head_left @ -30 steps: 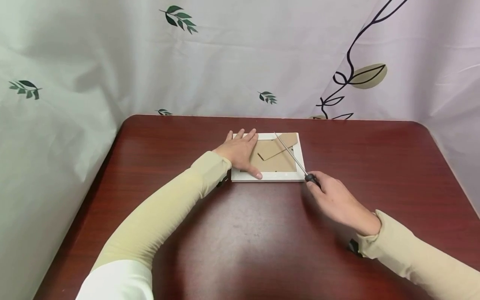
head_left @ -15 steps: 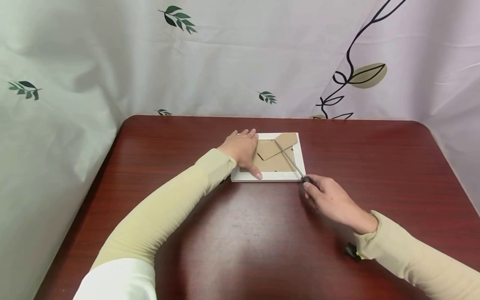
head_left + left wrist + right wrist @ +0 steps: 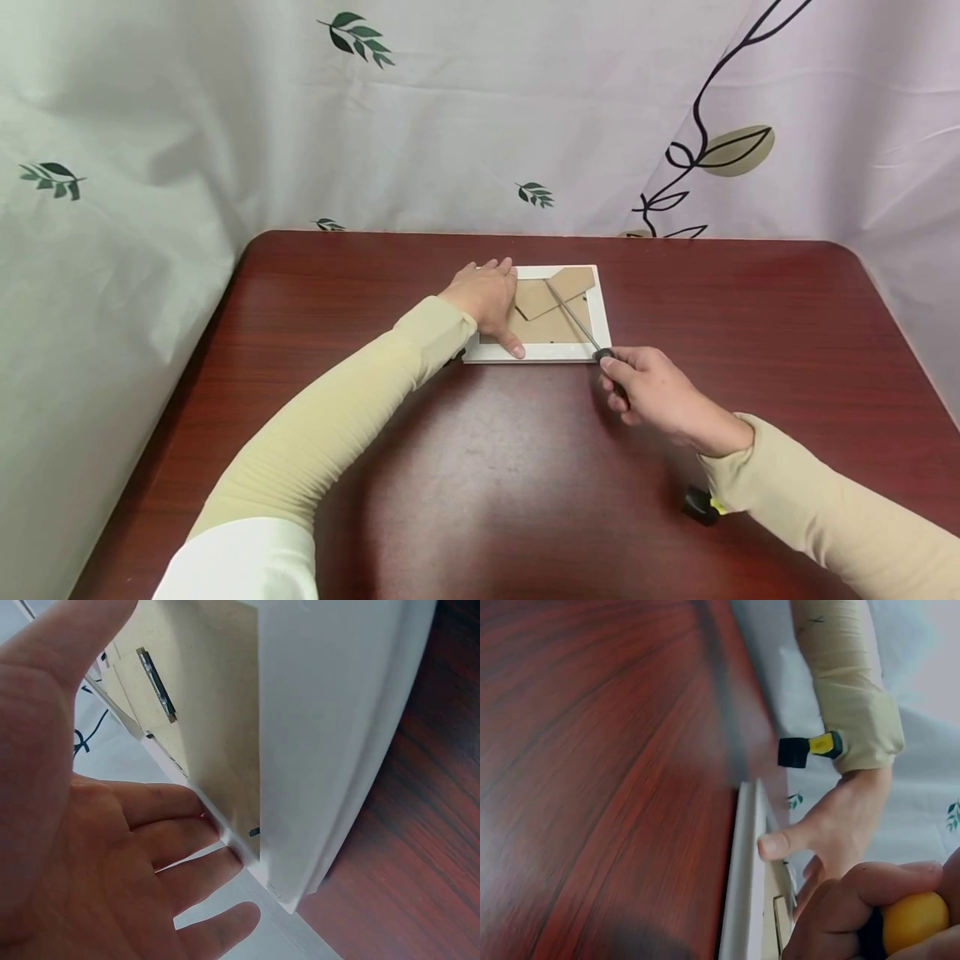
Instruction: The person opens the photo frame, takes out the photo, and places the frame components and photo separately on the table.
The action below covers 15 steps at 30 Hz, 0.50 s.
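Lying back side up near the far edge of the bench (image 3: 480, 475): a white picture frame (image 3: 561, 354), with a tan backing board (image 3: 566, 332) inside its border. Resting on its left part with the left hand (image 3: 485, 302), with fingers (image 3: 206, 876) straight and slightly apart, reaching to the far rim, and thumb (image 3: 514, 346) on the near border. Gripping a screwdriver (image 3: 573, 317) with the right hand (image 3: 652, 393), just beside the near right corner, with fingers curled round the black handle (image 3: 604, 357); yellow end (image 3: 915, 922) bare. Slanting with the shaft from near right to far left over the board and a tan stand flap (image 3: 576, 279), tip near the far inner edge; cannot tell whether touching. Beyond the bench, a white curtain (image 3: 465, 125) with leaf prints.
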Tool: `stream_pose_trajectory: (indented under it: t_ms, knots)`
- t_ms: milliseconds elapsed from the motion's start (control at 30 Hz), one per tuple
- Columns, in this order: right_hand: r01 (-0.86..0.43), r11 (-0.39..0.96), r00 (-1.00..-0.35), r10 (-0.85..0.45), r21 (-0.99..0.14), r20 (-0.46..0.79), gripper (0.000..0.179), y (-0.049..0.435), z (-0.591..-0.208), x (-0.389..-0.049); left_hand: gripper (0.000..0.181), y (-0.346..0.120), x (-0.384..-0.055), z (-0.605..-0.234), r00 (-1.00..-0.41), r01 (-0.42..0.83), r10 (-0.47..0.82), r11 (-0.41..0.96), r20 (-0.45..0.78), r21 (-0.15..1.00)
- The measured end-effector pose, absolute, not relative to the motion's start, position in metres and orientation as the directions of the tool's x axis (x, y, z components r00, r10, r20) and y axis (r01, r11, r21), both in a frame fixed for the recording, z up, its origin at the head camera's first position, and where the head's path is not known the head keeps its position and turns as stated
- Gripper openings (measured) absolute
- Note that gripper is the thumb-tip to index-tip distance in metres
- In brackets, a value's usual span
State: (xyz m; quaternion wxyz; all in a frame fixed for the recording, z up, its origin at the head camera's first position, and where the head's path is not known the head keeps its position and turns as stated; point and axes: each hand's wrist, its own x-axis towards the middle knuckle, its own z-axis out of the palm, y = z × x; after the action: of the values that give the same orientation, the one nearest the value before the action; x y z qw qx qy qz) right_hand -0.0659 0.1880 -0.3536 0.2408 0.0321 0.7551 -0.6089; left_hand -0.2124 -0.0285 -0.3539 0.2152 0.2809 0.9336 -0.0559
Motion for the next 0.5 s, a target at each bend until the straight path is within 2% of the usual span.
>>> stream_pose_trajectory:
  t_ms: [200, 500]
  knots:
    - [0.410, 0.143, -0.858, -0.276, -0.901, -0.434, 0.020, 0.1860, -0.3481, -0.0683, 0.138, -0.0281, -0.2130, -0.3543, -0.749, 0.554, 0.507, 0.832, -0.426, 0.015]
    - [0.421, 0.126, -0.858, -0.266, -0.898, -0.440, 0.020, 0.1816, -0.3464, -0.0674, 0.138, -0.0281, -0.2127, -0.3541, -0.748, 0.558, 0.506, 0.830, -0.430, 0.007]
